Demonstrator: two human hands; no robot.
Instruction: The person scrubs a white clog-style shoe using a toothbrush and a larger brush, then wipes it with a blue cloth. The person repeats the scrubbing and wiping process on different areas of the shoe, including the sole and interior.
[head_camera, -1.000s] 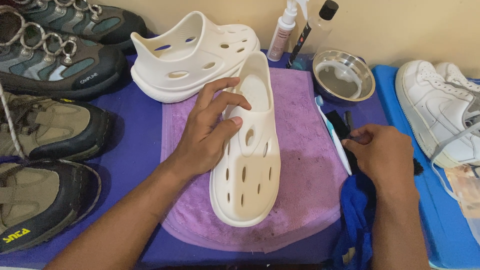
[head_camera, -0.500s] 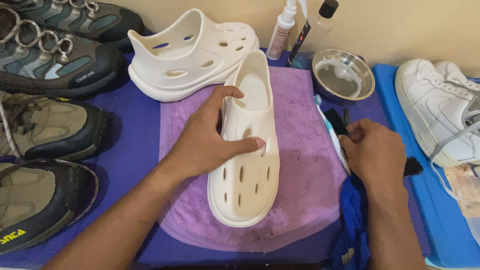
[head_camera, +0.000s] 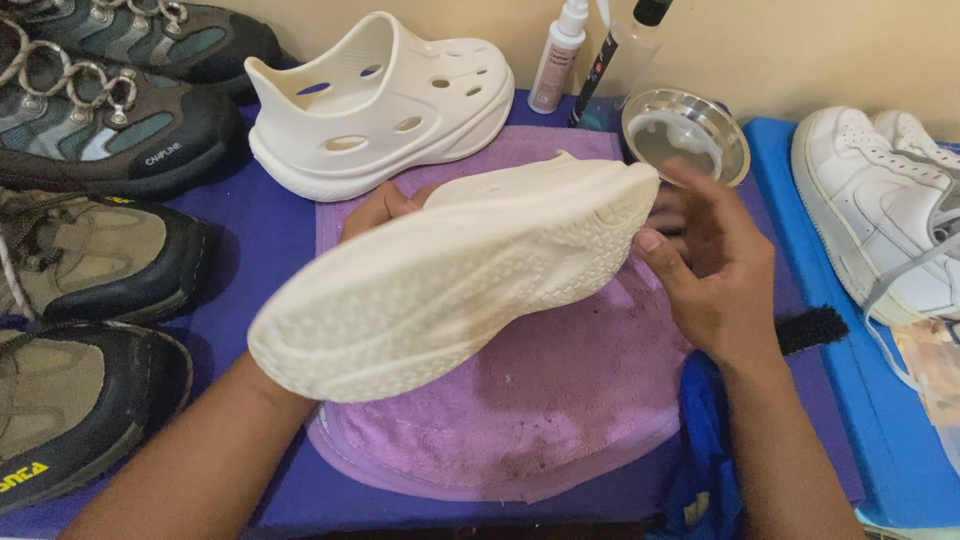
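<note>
1. Head view: the cream foam clog (head_camera: 455, 275) is raised sole-up over the purple towel (head_camera: 520, 400).
2. The left hand (head_camera: 385, 205), mostly hidden behind it, seems to grip it.
3. The right hand (head_camera: 710, 260) touches its heel end, fingers loosely curled.
</note>
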